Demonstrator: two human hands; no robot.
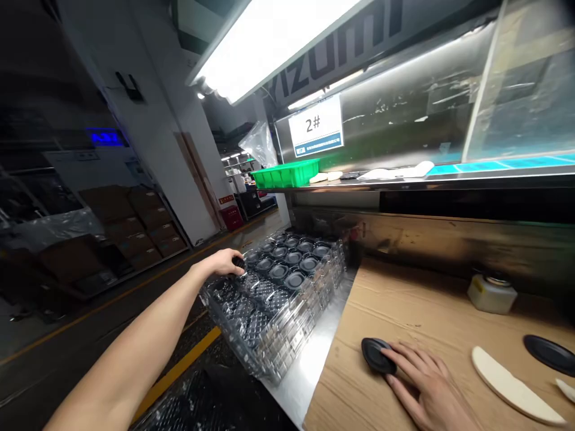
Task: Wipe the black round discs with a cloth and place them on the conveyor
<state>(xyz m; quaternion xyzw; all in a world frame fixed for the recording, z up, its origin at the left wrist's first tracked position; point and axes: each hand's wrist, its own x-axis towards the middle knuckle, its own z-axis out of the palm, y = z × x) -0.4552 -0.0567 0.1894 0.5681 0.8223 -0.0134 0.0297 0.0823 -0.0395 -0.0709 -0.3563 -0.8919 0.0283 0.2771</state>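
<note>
My left hand [227, 262] reaches over the left edge of a stack of clear plastic blister trays [291, 314]. Its fingers are closed round a small dark part [238, 262], partly hidden by the hand. Round black plastic parts [294, 257] fill the far pockets of the top tray; the near pockets show only a dark textured pattern. On the cardboard sheet, my right hand [424, 380] pinches the edge of a black oval plastic part [377, 354] between thumb and fingers.
To the right lie a cream curved strip [516, 383] and a black oval piece [550, 353]. A small square container [492, 293] stands behind on the cardboard [404, 293]. Above, a shelf holds a green bin [287, 175] and white items [399, 172]. A lamp [278, 42] hangs overhead.
</note>
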